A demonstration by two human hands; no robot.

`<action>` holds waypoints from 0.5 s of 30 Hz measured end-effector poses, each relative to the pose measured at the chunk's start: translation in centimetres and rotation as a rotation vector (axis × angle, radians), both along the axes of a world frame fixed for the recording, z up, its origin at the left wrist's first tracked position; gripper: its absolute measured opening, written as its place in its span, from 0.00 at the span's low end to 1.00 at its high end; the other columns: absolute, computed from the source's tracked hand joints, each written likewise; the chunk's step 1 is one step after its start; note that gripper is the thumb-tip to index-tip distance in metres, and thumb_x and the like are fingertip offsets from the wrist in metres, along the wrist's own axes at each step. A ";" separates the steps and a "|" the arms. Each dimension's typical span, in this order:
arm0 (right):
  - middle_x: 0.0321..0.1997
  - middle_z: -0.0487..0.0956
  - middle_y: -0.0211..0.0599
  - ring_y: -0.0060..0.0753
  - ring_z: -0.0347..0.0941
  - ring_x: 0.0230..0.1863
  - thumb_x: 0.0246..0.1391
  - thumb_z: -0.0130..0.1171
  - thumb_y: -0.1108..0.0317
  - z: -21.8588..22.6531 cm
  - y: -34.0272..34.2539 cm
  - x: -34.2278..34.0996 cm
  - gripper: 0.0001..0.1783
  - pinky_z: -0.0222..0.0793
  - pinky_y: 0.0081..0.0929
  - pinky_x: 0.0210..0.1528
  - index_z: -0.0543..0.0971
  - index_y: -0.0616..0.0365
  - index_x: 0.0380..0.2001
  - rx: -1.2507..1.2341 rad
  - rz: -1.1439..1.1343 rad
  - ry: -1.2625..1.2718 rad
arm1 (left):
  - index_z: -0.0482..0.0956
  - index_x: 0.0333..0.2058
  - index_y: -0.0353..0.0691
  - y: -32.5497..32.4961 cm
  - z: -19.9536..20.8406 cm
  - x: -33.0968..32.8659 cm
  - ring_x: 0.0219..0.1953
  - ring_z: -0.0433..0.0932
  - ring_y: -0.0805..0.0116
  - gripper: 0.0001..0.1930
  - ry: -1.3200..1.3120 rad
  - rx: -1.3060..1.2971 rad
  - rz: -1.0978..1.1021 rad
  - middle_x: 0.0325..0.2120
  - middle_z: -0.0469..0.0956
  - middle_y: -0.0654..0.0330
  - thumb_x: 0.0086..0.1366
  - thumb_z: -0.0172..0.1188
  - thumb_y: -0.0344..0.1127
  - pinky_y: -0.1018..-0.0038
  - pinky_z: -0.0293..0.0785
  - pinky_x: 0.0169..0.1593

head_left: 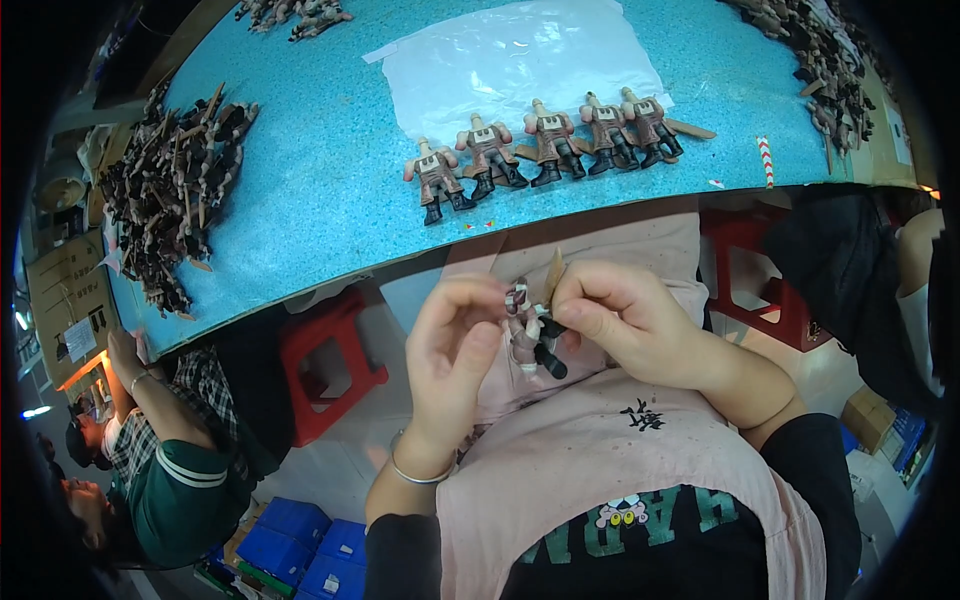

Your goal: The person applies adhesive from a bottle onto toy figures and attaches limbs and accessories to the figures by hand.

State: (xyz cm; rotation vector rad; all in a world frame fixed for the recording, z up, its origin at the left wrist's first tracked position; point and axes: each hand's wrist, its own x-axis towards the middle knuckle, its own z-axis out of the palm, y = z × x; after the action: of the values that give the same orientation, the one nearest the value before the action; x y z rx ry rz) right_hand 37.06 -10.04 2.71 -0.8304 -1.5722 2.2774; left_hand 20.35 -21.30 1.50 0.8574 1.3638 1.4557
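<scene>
Small brown plastic toy figure point(533, 338) pinched over the lap between left hand point(455, 345) and right hand point(620, 320), both grasping, steadying tan blade piece point(553, 275).

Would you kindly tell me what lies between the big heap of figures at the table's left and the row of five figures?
In the head view, only bare blue table lies between the heap and the row of five figures.

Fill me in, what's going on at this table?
A person holds a small toy figure between both hands over their lap: left hand and right hand each pinch it. Five finished-looking figures lie in a row on the blue table, partly on a clear plastic sheet. A heap of figure parts lies at the table's left. Another person works lower left.
</scene>
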 end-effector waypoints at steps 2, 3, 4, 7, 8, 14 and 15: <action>0.21 0.70 0.30 0.19 0.66 0.24 0.59 0.54 0.66 0.1 -0.2 0.0 0.11 0.62 0.21 0.28 0.72 0.60 0.25 0.123 -0.012 0.009 | 0.73 0.38 0.34 0.7 0.2 0.1 0.44 0.70 0.70 0.09 -0.288 -0.071 -0.149 0.45 0.70 0.55 0.63 0.57 0.32 0.75 0.64 0.52; 0.21 0.70 0.30 0.19 0.66 0.24 0.59 0.54 0.66 0.2 0.1 0.2 0.11 0.62 0.21 0.28 0.72 0.60 0.25 0.123 -0.012 0.008 | 0.74 0.37 0.35 0.8 0.1 0.1 0.46 0.70 0.69 0.08 -0.319 -0.057 -0.157 0.45 0.70 0.56 0.61 0.59 0.31 0.75 0.64 0.52; 0.24 0.71 0.30 0.20 0.67 0.26 0.60 0.54 0.67 0.4 0.5 0.4 0.10 0.64 0.20 0.30 0.72 0.61 0.27 0.200 0.048 -0.034 | 0.74 0.37 0.35 0.8 0.0 0.0 0.46 0.70 0.69 0.08 -0.320 -0.058 -0.158 0.45 0.70 0.56 0.61 0.59 0.31 0.75 0.64 0.52; 0.26 0.72 0.31 0.21 0.69 0.28 0.59 0.54 0.68 0.2 0.6 0.5 0.09 0.65 0.20 0.31 0.73 0.61 0.28 0.297 0.105 -0.065 | 0.74 0.37 0.35 0.9 -0.2 -0.3 0.47 0.70 0.68 0.09 -0.210 -0.017 -0.216 0.45 0.70 0.56 0.58 0.61 0.28 0.73 0.63 0.53; 0.25 0.72 0.31 0.22 0.69 0.28 0.58 0.55 0.68 0.0 0.6 0.5 0.09 0.64 0.21 0.31 0.73 0.61 0.28 0.317 0.103 -0.055 | 0.74 0.36 0.36 1.0 -0.1 -0.4 0.48 0.70 0.68 0.09 -0.166 -0.014 -0.243 0.46 0.69 0.56 0.57 0.62 0.27 0.73 0.63 0.54; 0.27 0.72 0.33 0.27 0.68 0.29 0.56 0.58 0.68 -0.2 0.8 0.2 0.08 0.64 0.23 0.33 0.72 0.61 0.28 0.372 0.102 -0.050 | 0.71 0.43 0.36 1.2 0.4 0.6 0.49 0.69 0.68 0.17 -0.079 -0.025 -0.200 0.45 0.69 0.56 0.55 0.63 0.25 0.73 0.62 0.56; 0.27 0.72 0.33 0.27 0.68 0.29 0.56 0.58 0.68 -0.4 0.7 0.2 0.08 0.64 0.23 0.33 0.72 0.61 0.28 0.375 0.099 -0.049 | 0.69 0.46 0.36 1.3 0.4 0.9 0.49 0.69 0.69 0.20 -0.158 -0.022 -0.126 0.44 0.69 0.57 0.55 0.64 0.26 0.73 0.62 0.56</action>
State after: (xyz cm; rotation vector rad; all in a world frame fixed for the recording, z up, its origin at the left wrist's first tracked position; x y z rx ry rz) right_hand 37.24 -9.30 2.29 -0.7252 -2.0179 1.9398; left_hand 21.27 -20.04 1.95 0.7828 1.1851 1.3791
